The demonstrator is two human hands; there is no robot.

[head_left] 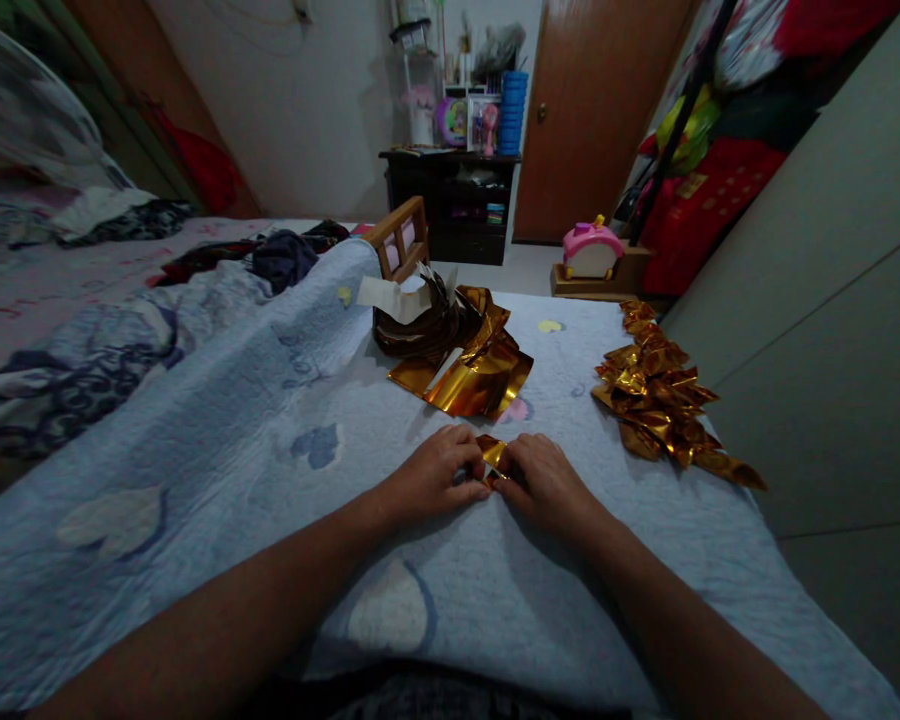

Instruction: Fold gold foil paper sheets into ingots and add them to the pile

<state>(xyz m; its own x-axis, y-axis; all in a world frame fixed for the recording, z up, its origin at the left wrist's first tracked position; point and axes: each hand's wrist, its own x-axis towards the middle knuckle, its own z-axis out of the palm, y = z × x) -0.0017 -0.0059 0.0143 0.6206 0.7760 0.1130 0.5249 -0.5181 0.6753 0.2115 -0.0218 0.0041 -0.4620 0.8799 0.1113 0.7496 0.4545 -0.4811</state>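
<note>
1. Between the fingers (459, 440): shiny gold foil (491, 449).
2. Beyond them: gold sheets (484, 388) with whitish strips (396, 299).
3. Right of them: amber-gold folded pieces (656, 390).
4. Beneath them: pale-blue quilt (390, 450) patterned with cream, darker-blue and pink motifs.

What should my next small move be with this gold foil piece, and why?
Perhaps steady the gold foil piece with your left hand and ease its edges together with your right hand: both hands pinch it, a pale patch shows between its gold parts, and the foil pieces piled at the right look folded.
</note>
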